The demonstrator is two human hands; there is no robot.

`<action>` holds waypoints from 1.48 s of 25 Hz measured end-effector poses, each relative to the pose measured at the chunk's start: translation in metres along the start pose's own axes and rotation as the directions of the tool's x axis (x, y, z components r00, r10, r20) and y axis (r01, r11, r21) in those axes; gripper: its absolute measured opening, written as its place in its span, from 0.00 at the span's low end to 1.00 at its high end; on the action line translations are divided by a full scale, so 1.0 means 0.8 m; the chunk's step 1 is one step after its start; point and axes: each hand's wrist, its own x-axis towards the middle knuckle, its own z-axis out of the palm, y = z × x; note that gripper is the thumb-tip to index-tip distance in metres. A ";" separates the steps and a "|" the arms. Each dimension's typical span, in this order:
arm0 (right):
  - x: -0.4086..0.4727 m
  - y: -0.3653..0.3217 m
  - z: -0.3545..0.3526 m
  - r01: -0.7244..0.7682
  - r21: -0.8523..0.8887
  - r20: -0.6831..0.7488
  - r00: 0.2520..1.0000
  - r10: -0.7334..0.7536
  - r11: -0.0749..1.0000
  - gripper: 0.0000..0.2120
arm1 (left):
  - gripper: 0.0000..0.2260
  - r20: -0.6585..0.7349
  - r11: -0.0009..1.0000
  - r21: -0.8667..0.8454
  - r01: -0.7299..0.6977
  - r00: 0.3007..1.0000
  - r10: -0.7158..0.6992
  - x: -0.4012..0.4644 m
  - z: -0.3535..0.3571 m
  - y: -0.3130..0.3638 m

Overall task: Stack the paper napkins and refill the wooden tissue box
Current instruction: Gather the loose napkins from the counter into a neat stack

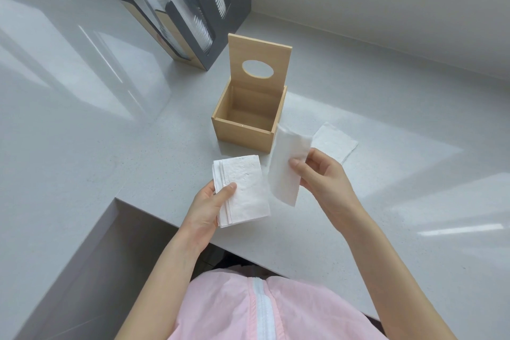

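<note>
The wooden tissue box (242,134) stands on the grey counter with nothing inside, its lid (259,63) with an oval hole raised upright at the back. My left hand (207,207) holds a stack of white paper napkins (245,190) just above the counter's front edge, thumb on top. My right hand (320,171) pinches a single white napkin (287,163), which hangs upright beside the stack and in front of the box's right corner. One more napkin (335,143) lies flat on the counter to the right of the box.
A black and wood cup dispenser (182,16) with sleeves of clear cups and lids stands at the back left. The counter (414,174) meets a wall behind the box. The counter's front edge runs under my forearms, with a pink garment below.
</note>
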 end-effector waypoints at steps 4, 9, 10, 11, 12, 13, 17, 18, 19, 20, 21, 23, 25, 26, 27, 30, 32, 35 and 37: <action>-0.005 -0.016 0.013 -0.062 0.271 0.323 0.946 -0.030 0.961 0.11 | 0.07 0.068 0.999 0.036 -0.032 0.997 0.029 -0.001 0.010 0.002; 0.009 0.015 0.029 -0.134 -0.248 0.094 0.982 0.161 0.959 0.05 | 0.08 0.162 0.995 0.086 -0.041 0.986 0.026 -0.004 0.016 0.004; 0.011 0.022 0.030 -0.153 -0.298 0.050 0.983 0.175 0.942 0.05 | 0.09 0.156 0.996 0.081 -0.022 0.988 0.009 -0.003 0.016 0.004; 0.013 0.027 0.029 -0.166 -0.316 0.017 0.983 0.180 0.934 0.06 | 0.09 0.155 0.998 0.070 -0.003 0.988 -0.008 -0.003 0.015 0.004; 0.014 0.030 0.028 -0.173 -0.318 -0.008 0.984 0.180 0.932 0.06 | 0.09 0.162 0.998 0.059 0.015 0.987 -0.024 -0.002 0.016 0.004; 0.014 0.033 0.026 -0.176 -0.315 -0.022 0.984 0.178 0.933 0.06 | 0.10 0.173 0.998 0.052 0.030 0.984 -0.039 -0.002 0.015 0.004; 0.015 0.037 0.023 -0.169 -0.371 -0.049 0.986 0.162 0.913 0.04 | 0.14 0.190 0.997 0.034 0.063 0.979 -0.068 -0.001 0.017 0.004; 0.015 0.037 0.022 -0.165 -0.397 -0.056 0.986 0.156 0.903 0.04 | 0.16 0.189 0.997 0.030 0.073 0.979 -0.077 0.000 0.017 0.003; 0.015 0.037 0.021 -0.161 -0.424 -0.063 0.987 0.148 0.891 0.05 | 0.17 0.185 0.996 0.025 0.087 0.979 -0.090 0.000 0.018 0.003; 0.015 0.037 0.021 -0.156 -0.448 -0.068 0.988 0.140 0.881 0.05 | 0.18 0.185 0.995 0.017 0.100 0.977 -0.102 -0.001 0.018 0.004; 0.014 0.037 0.020 -0.149 -0.465 -0.072 0.989 0.131 0.873 0.06 | 0.19 0.195 0.994 0.010 0.107 0.975 -0.107 0.000 0.018 0.005; 0.014 0.036 0.020 -0.142 -0.481 -0.077 0.990 0.120 0.865 0.06 | 0.19 0.219 0.994 0.003 0.105 0.970 -0.103 0.002 0.018 0.004; 0.013 0.037 0.020 -0.148 -0.480 -0.088 0.989 0.120 0.865 0.07 | 0.16 0.214 0.996 0.021 0.092 0.972 -0.095 0.004 0.019 0.002; 0.014 0.038 0.020 -0.152 -0.477 -0.094 0.988 0.122 0.866 0.08 | 0.15 0.211 0.996 0.030 0.084 0.973 -0.089 0.005 0.020 0.001; 0.014 0.039 0.018 -0.155 -0.476 -0.101 0.987 0.122 0.866 0.08 | 0.15 0.208 0.996 0.037 0.078 0.974 -0.084 0.007 0.022 0.000; 0.017 0.041 0.011 -0.159 -0.481 -0.122 0.986 0.113 0.862 0.08 | 0.09 0.203 0.996 0.065 0.064 0.976 -0.076 0.013 0.029 -0.004; 0.018 0.043 0.004 -0.164 -0.478 -0.139 0.984 0.110 0.863 0.08 | 0.07 0.206 0.994 0.089 0.065 0.975 -0.082 0.018 0.038 -0.004; 0.020 0.045 -0.011 -0.185 -0.458 -0.169 0.978 0.119 0.869 0.07 | 0.07 0.213 0.987 0.146 0.065 0.972 -0.096 0.025 0.050 -0.005; 0.022 0.045 -0.027 -0.209 -0.433 -0.208 0.970 0.129 0.877 0.06 | 0.06 0.215 0.982 0.173 0.074 0.970 -0.111 0.032 0.059 -0.004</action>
